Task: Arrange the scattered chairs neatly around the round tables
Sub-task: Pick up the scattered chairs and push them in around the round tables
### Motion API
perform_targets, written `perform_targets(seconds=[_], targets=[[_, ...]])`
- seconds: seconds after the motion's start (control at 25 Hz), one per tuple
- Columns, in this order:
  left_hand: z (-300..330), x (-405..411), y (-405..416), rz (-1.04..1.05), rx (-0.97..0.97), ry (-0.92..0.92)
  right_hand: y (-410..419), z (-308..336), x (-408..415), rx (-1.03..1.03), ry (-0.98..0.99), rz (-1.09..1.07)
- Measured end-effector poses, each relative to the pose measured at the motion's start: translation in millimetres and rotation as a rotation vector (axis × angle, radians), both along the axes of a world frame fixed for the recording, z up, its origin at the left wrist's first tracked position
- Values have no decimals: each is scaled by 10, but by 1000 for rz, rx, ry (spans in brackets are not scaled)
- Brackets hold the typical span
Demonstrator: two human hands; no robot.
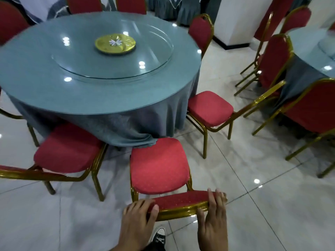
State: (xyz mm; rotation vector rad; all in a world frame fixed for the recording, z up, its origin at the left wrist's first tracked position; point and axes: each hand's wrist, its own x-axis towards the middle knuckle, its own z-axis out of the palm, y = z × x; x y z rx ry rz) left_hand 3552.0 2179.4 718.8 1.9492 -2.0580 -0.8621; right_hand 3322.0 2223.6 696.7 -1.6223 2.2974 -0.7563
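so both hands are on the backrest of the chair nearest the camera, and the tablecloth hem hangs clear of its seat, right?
Not quite. The left hand and right hand do grip the top of the backrest, but the tablecloth doesn't hang clear: in the head view a fold of its hem lies over the front edge of that chair's seat.

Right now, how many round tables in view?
2, possibly more hidden. One big table straight ahead of the chair that both hands hold; a second table cut off at the right edge.
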Motion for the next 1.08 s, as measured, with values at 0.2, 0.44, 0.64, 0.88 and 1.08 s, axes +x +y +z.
perform_targets(seconds=[0.2, 0.44, 0.64, 0.88, 1.08], targets=[[-32, -100, 6, 147, -72, -40, -233, -1, -194, -85, 232, 96], [-155, -513, 208, 420, -318, -118, -509, -19, -410, -247, 243, 289], [-164, -619, -225, 539, -249, -46, -1001, 9, -603, -101, 103, 485], [-126, -771, -1065, 594, -290, -24, -2041, 21, -823, 129, 100, 656], [-135, -609, -1751, 637, -308, 39, -2841, 45, -703, 207, 112, 736]])
